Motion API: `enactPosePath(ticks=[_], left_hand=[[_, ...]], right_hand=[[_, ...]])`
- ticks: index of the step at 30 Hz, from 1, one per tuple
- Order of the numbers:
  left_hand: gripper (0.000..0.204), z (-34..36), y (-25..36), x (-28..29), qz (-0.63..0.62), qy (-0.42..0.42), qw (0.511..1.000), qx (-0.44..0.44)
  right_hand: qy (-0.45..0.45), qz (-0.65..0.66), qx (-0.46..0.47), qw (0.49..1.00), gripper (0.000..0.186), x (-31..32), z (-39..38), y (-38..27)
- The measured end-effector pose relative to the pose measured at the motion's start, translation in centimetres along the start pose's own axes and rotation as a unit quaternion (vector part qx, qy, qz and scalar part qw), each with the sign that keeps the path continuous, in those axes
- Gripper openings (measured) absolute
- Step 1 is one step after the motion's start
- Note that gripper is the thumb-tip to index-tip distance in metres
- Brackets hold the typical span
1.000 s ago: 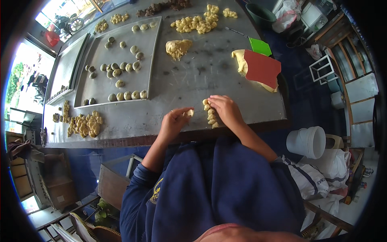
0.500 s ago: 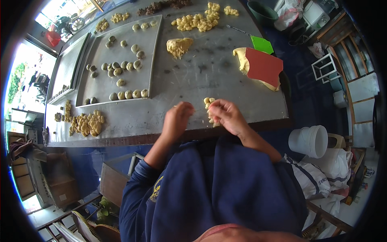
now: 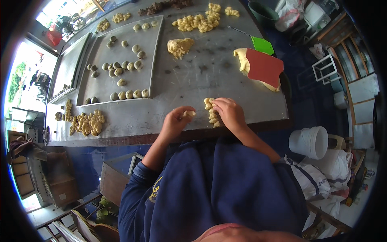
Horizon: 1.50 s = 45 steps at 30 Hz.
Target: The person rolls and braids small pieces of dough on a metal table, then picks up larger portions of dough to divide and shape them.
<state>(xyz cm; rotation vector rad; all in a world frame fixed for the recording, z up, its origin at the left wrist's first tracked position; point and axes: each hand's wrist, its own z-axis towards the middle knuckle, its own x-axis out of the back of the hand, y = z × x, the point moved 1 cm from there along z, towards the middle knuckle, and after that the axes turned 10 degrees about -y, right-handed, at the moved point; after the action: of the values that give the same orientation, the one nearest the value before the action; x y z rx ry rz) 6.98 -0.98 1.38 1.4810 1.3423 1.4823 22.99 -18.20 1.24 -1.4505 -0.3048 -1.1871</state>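
Observation:
Near the table's front edge my left hand (image 3: 175,122) is closed, with a small pale yellow dough piece (image 3: 188,114) showing between its thumb and fingers. To its right, my right hand (image 3: 230,114) has its fingers bent together at the upper end of a short row of dough pieces (image 3: 212,114). Its fingertips press on a piece there and partly hide it. A larger rough lump of dough (image 3: 179,47) sits farther back on the metal table.
A metal tray (image 3: 150,76) with several greyish-green balls lies to the left. Dough pieces are heaped at the front left (image 3: 86,123) and far back (image 3: 197,22). At the right, a red sheet (image 3: 264,68) covers more dough beside a green scraper (image 3: 262,45). A white bucket (image 3: 309,142) stands below.
My left hand has turned and the dough piece in it now shows. My right hand has settled at the row's upper end, leaving more of the row visible.

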Motion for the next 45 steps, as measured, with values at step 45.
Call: enactPosePath(ticks=[45], left_hand=[[0.039,0.3,4.9,-2.4,-0.021,-0.061,0.998,-0.019]], right_hand=[[0.010,0.079,0.130,0.988,0.024,0.4,-1.9,-3.8]])
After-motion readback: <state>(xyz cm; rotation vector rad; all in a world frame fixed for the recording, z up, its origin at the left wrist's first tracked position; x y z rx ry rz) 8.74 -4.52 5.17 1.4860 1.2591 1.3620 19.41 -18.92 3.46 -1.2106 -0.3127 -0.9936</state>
